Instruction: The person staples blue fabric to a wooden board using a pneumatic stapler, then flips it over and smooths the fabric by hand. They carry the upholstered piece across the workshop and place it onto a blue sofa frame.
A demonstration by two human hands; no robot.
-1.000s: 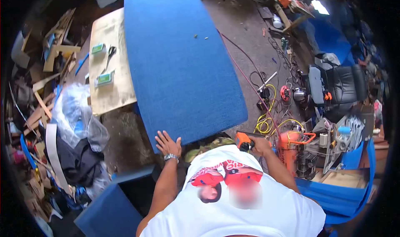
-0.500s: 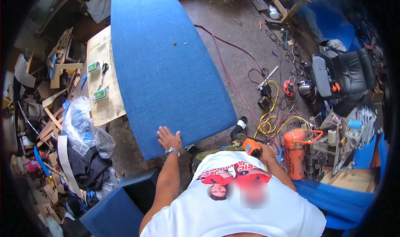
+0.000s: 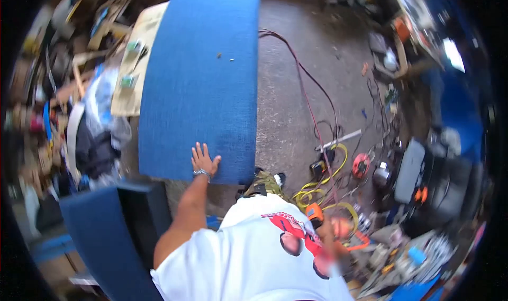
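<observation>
A long panel covered in blue fabric [image 3: 203, 100] stretches away in front of me. My left hand [image 3: 205, 161] lies flat on its near end, fingers spread, a metal bracelet or watch at the wrist. Two small bits [image 3: 232, 60] rest on the fabric farther up. At my right side, my right hand [image 3: 326, 229] is wrapped round an orange and black staple gun [image 3: 314, 212]; blur hides most of those fingers. A dark red hose [image 3: 304, 84] runs across the floor toward that side.
Left of the panel, a pale wooden board [image 3: 125, 100] carries green boxes [image 3: 128, 81]. Scrap wood and plastic sheeting [image 3: 103, 97] crowd the left. A blue upholstered piece [image 3: 98, 232] stands near my left arm. Yellow hose [image 3: 341, 153], cables and a black chair [image 3: 450, 179] lie rightward.
My view has turned and shifted, so the panel appears more upright and the right-side clutter lower. My left hand stays on the panel's near end; the staple gun remains in my right hand.
</observation>
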